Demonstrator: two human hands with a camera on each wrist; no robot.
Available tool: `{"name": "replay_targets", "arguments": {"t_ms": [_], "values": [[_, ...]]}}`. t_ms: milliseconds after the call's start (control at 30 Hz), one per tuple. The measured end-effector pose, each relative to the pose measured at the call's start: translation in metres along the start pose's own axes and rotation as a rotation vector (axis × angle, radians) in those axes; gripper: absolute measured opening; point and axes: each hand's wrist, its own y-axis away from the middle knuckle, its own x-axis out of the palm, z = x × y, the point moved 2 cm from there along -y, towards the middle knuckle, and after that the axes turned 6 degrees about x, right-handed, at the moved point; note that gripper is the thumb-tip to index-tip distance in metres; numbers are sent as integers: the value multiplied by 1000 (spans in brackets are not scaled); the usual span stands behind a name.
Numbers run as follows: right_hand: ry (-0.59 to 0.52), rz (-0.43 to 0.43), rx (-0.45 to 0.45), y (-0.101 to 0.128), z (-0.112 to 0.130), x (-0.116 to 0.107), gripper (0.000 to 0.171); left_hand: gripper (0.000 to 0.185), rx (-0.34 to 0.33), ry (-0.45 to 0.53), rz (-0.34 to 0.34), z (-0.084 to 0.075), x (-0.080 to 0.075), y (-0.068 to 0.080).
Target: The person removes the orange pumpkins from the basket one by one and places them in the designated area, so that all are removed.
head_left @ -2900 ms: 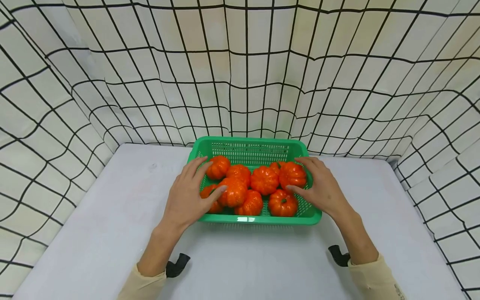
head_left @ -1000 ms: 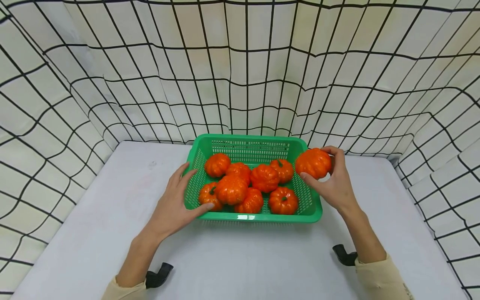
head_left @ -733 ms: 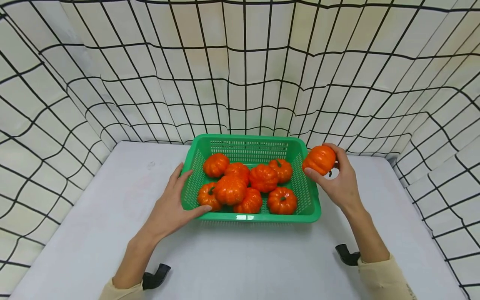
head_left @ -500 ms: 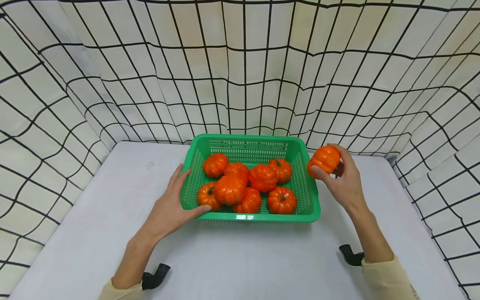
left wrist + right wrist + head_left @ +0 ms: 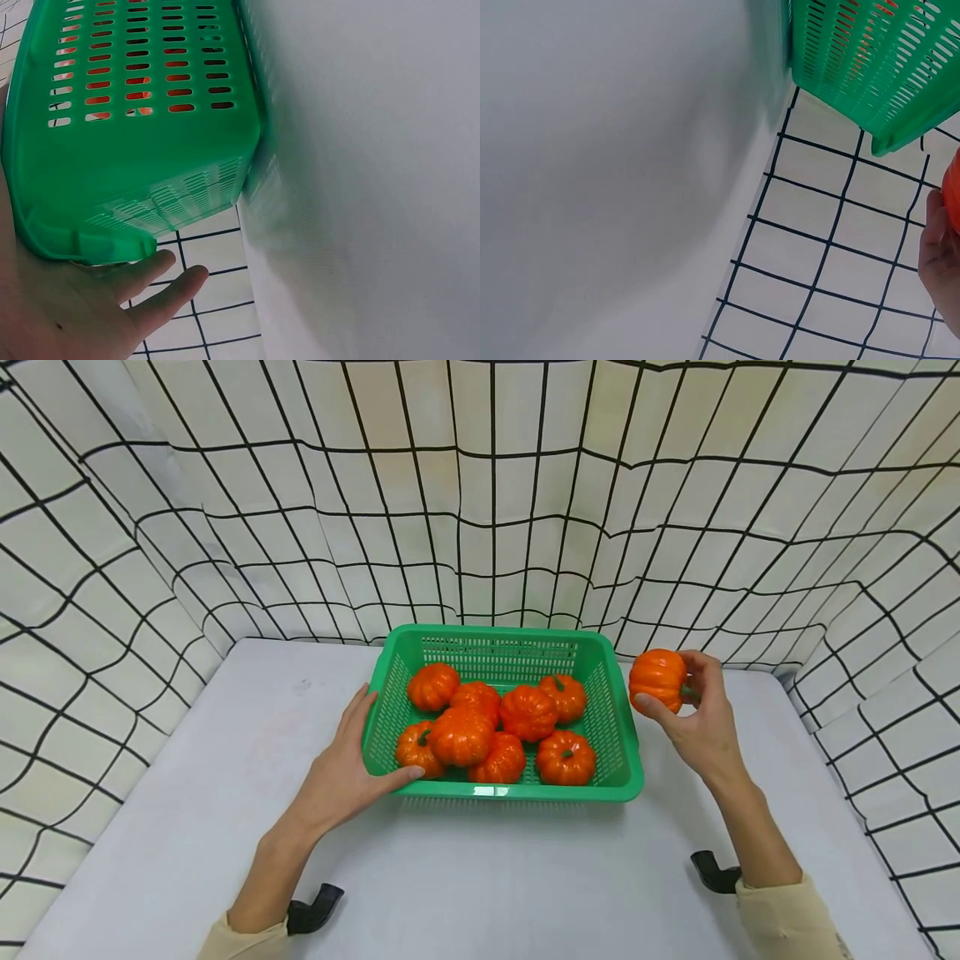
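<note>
A green slotted basket (image 5: 630, 777) stands mid-table and holds several small orange pumpkins (image 5: 528, 712). My right hand (image 5: 693, 727) grips one more orange pumpkin (image 5: 657, 679) in the air just right of the basket's far right corner. My left hand (image 5: 341, 768) lies flat against the basket's left wall, thumb along the near rim, fingers straight. The left wrist view shows the basket's outer wall (image 5: 150, 150) against that palm (image 5: 67, 300). In the right wrist view the basket's corner (image 5: 870, 75) and a sliver of my right hand (image 5: 941, 262) appear.
The grey table (image 5: 225, 827) is enclosed on three sides by a white cloth with a black grid (image 5: 480, 510). Bare tabletop lies left, right and in front of the basket. Black wrist mounts (image 5: 315, 906) hang under both sleeves.
My right hand lifted a pumpkin out of the basket's right side and carried it rightward past the rim. My left hand withdrew from the pumpkins to the basket's left wall.
</note>
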Motion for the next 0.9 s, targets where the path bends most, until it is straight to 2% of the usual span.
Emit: {"name": "replay_targets", "arguments": {"t_ms": [233,433,600,900], "values": [[59,-36,-11,0,-4,-6,77,120,2,6,-1,1,1,0],[49,-9,44,-1,-10,-13,74,120,4,14,-3,2,1,0],[19,18,81,-1,-17,-20,80,120,7,16,-7,3,2,0],[69,-28,143,0,-31,-30,89,119,7,17,-8,3,2,-1]]}}
